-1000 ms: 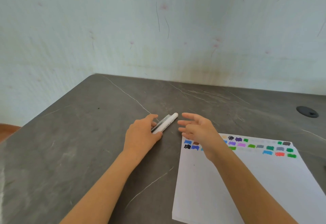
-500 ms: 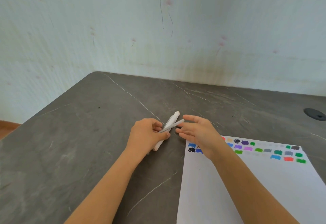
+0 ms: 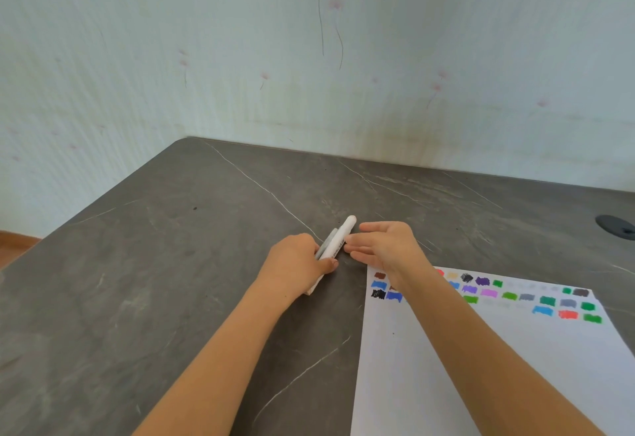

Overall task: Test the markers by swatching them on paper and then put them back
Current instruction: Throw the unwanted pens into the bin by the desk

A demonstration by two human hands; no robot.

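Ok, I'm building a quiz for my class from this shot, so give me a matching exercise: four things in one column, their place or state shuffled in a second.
Things
1. left hand
2. right hand
3. paper
4. round black port

Place or state
A. set in the table at the far right
B. fingers straight, beside the markers
C. grips the markers
D. lies flat, colour swatches along its far edge

Pairs: 1-C, 2-B, 3-D, 4-A.

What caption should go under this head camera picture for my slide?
Left hand grips two markers at a grey table, right hand open beside them, near swatched paper.
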